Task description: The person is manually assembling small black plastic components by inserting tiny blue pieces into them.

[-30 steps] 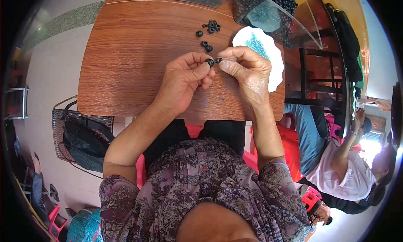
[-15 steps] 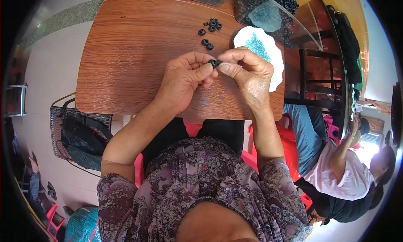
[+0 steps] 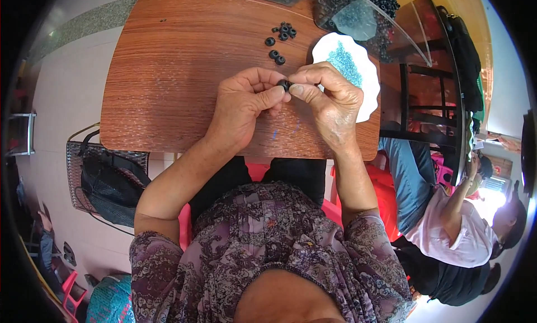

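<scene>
My left hand (image 3: 246, 96) is closed in a pinch on a small round black piece (image 3: 284, 84) with a hole, held just above the table's near half. From the other side my right hand (image 3: 333, 96) meets it, thumb and forefinger pressed together at the piece's right edge. Whatever those right fingertips hold is almost wholly covered by them. Beyond my hands lie several similar black pieces: a pair (image 3: 277, 57), a single one (image 3: 270, 41) and a small cluster (image 3: 285, 32).
On the brown wooden table (image 3: 168, 88), a white scalloped plate (image 3: 367, 99) holds tiny blue-green bits (image 3: 343, 62). Behind it is a clear container (image 3: 411, 34) of black pieces. A black bag (image 3: 112, 180) sits on a woven seat at left. Another person (image 3: 453, 228) sits at right.
My right fingertips have moved slightly left against the black piece. The small dark bit that showed between them and the piece is now mostly hidden.
</scene>
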Tool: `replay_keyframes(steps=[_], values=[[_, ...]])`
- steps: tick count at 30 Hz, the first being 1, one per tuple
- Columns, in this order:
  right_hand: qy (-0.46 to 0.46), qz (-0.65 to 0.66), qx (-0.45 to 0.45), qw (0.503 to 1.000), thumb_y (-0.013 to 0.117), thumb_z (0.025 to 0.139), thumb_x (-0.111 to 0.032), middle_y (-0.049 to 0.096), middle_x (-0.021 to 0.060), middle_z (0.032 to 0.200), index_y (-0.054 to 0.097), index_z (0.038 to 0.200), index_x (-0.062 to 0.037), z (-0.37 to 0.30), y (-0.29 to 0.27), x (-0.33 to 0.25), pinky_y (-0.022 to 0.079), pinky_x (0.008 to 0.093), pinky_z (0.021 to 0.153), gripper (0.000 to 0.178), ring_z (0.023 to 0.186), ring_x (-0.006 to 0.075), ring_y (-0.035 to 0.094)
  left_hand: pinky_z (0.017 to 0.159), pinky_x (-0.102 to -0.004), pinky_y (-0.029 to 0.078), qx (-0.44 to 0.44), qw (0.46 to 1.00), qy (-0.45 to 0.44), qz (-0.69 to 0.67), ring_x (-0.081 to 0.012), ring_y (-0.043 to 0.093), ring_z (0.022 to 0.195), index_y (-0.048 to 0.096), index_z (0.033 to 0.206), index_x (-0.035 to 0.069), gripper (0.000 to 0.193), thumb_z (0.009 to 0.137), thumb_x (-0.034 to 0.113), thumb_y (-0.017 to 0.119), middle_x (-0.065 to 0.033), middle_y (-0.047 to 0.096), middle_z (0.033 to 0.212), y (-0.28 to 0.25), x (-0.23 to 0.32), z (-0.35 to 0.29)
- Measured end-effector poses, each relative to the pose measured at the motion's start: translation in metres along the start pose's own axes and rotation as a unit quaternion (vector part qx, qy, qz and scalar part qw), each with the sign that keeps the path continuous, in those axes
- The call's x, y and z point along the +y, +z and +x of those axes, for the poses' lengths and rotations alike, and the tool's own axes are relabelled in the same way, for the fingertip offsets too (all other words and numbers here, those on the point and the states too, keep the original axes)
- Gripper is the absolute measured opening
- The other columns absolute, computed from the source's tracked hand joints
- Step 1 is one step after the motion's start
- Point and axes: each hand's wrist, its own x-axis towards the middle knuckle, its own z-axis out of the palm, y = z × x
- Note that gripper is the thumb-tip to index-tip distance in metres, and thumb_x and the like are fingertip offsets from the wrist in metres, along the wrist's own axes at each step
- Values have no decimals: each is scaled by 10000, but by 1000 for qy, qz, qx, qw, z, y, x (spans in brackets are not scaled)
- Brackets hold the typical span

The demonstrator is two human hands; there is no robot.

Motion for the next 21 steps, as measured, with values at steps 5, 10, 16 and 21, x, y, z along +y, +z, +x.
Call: replay_keyframes(steps=[5,10,16,21], values=[[-30,-35,2,999,680,701,87,627,73,818,685,824,23,-1,2,3,454,239,713,139,795,147,583,580,-199,472,13,999,7,29,-97,592,671,599,958,-34,142,821,-11,628,-94,656,803,0,-1,0],[-48,-31,39,998,682,703,66,622,75,806,688,822,-12,-6,10,2,459,284,687,142,775,183,569,583,-199,472,22,1000,1,18,-97,590,673,599,968,-32,151,821,-11,626,-88,655,817,0,-1,-1],[-18,27,71,997,678,731,81,605,90,956,679,947,18,-17,22,-1,460,245,761,225,898,158,565,583,-207,475,10,1000,6,-17,-110,599,694,596,974,-38,157,822,-11,625,-87,641,816,-4,-2,0],[-120,-90,110,982,682,684,115,599,102,973,644,985,13,-19,32,14,475,263,724,320,894,181,548,666,-215,481,29,999,18,-20,-123,609,747,597,970,-46,155,820,-15,620,-87,638,839,2,1,2]])
